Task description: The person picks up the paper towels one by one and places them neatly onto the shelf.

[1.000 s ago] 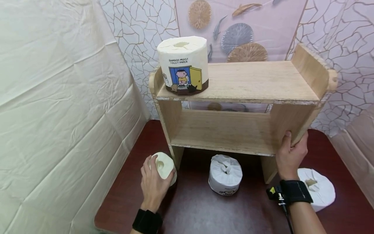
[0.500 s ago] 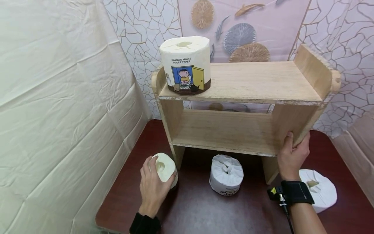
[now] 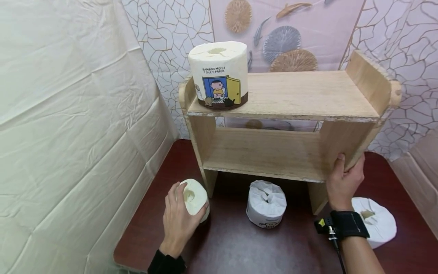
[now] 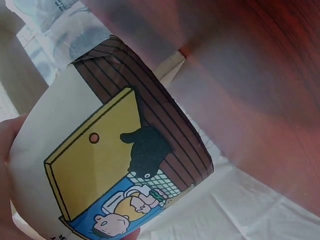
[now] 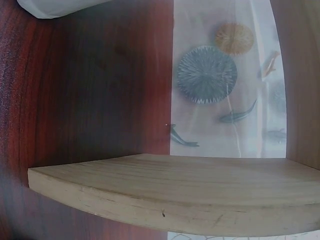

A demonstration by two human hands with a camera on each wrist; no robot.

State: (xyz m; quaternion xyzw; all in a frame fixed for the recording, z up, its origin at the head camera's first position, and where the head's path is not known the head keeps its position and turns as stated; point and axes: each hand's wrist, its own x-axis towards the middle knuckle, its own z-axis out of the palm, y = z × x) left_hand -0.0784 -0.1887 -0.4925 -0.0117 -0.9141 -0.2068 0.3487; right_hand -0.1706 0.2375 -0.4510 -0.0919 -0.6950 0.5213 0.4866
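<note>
My left hand grips a cream-wrapped toilet roll from above, thumb on its near right side and fingers over its left top. The roll is beside the left foot of a wooden two-tier shelf. In the left wrist view, the wrapper of this toilet roll shows a yellow door and a black cat. My right hand holds the front edge of the shelf's right side panel, thumb on the inner face and fingers round the outside. The right wrist view shows the panel but not the hand.
Another cream toilet roll stands on the shelf's top board at the left. A white-wrapped roll stands on the dark red table under the shelf's front. One more white roll is partly behind my right wrist. Cloth hangs left and behind.
The head view has shifted slightly, so the scene sits a little further right. My left wrist has dropped slightly. Both hands keep their holds.
</note>
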